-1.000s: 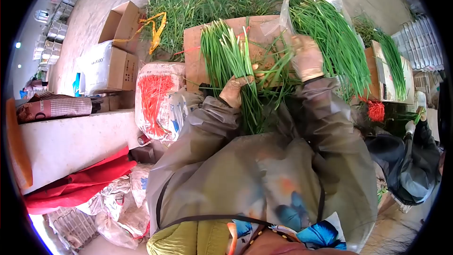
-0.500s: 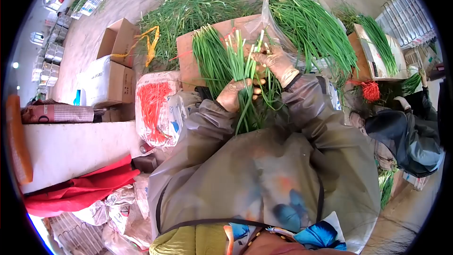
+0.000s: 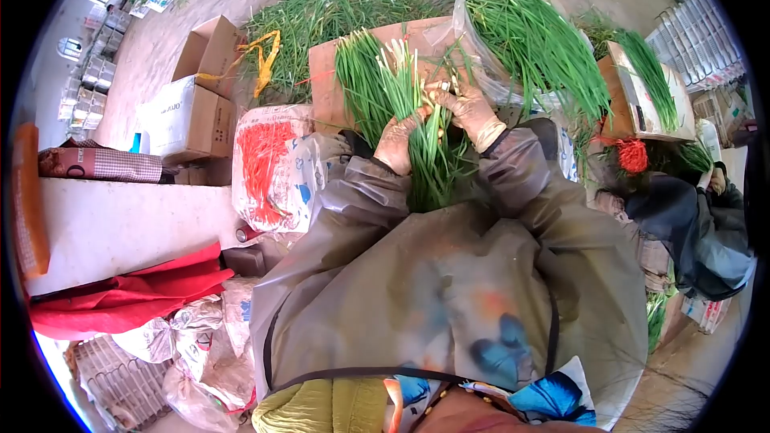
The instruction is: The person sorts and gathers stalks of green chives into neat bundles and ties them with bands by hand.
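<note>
My left hand, in a thin glove, is closed around a bunch of garlic chives. Their pale stalk ends point away from me and the green leaves hang toward my lap. Beside it, my gloved right hand has its fingers bent and pressed onto stalks near the pale ends. The two hands almost meet, so part of the bunch is hidden. Another pile of chives lies just left of the held bunch, on a brown cardboard sheet.
Loose chives are heaped on the floor ahead. A clear plastic bag full of chives stands right of the cardboard. Red ties lie on a package at left, near cardboard boxes. A co-worker sits at far right.
My right hand has come lower and closer to my left hand, its fingers now on the stalks of the bunch. Stalks that stood apart are now gathered together. The view has shifted slightly.
</note>
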`<state>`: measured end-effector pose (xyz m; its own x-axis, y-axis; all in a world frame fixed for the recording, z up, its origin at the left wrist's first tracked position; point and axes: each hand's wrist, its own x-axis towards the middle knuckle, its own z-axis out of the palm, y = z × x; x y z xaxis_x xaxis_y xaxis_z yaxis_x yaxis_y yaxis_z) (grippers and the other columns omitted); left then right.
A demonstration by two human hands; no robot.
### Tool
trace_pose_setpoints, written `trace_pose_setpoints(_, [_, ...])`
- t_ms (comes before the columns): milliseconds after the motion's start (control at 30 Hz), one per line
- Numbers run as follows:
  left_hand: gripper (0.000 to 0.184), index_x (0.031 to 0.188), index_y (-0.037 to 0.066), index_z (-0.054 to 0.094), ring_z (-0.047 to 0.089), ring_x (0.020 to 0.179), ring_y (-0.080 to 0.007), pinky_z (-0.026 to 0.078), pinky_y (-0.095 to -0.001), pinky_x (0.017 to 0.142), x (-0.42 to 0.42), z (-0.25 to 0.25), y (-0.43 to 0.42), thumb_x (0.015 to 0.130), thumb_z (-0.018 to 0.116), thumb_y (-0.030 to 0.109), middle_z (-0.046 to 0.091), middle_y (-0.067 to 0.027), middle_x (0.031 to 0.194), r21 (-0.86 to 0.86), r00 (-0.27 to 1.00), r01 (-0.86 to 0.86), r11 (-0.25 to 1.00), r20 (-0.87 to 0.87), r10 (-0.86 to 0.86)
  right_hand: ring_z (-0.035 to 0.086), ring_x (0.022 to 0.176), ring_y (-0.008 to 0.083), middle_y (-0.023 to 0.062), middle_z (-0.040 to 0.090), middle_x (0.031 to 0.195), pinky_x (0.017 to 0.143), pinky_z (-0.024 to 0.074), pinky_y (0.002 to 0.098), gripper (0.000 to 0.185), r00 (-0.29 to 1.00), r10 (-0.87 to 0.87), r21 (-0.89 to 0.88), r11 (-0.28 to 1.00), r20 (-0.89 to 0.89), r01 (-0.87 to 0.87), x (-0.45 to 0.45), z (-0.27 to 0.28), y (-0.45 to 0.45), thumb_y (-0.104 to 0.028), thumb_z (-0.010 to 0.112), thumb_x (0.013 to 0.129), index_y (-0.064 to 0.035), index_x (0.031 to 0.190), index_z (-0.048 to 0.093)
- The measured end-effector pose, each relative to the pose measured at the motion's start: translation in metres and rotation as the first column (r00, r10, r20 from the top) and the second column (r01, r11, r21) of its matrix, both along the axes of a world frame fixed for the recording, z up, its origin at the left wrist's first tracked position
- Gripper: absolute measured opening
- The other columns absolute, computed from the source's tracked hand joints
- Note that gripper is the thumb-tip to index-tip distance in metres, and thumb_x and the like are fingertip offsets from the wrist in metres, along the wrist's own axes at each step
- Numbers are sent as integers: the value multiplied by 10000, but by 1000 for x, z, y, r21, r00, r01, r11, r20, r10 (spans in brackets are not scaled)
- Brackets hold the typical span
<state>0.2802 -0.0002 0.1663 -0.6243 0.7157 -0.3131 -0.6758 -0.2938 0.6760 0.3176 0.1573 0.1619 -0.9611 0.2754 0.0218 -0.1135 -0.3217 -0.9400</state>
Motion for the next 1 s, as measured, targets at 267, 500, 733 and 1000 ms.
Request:
trace_pose_setpoints(267, [269, 1061, 12, 542, 574, 790, -189, 481, -318, 698, 1, -23, -2, 859, 531, 190, 585, -77, 884, 71, 995, -6, 997, 103, -2, 558, 674, 134, 33, 595, 745, 623, 439, 278, 174, 959, -277, 465, 858, 57, 220, 6, -14, 17, -159, 528, 842, -75, 974, 603])
trace_pose_setpoints(500, [225, 970, 7, 567, 574, 680, -190, 484, -291, 595, 1, -2, -5, 775, 635, 97, 596, -74, 809, 39, 997, 6, 999, 76, -9, 574, 690, 173, 98, 626, 794, 661, 446, 288, 355, 954, 171, 353, 901, 247, -253, 15, 34, 6, -269, 668, 750, -54, 1024, 601])
trace_pose_setpoints(733, [207, 933, -14, 562, 576, 646, -198, 464, -296, 533, -1, -17, -14, 747, 642, 32, 609, -100, 788, -39, 997, 12, 999, -71, -14, 472, 583, 66, -41, 535, 674, 566, 397, 191, 220, 944, 179, 124, 968, 276, -220, 14, 49, 29, -155, 684, 729, -30, 883, 588])
trace_pose_setpoints(1000, [258, 1012, 19, 553, 557, 703, -197, 470, -293, 589, -6, -24, -25, 795, 635, 135, 578, -83, 816, 66, 995, -10, 998, 101, 4, 567, 663, 124, 38, 615, 752, 636, 454, 264, 207, 835, -461, 792, 608, 301, 50, 23, 43, 68, -190, 639, 772, -52, 922, 601])
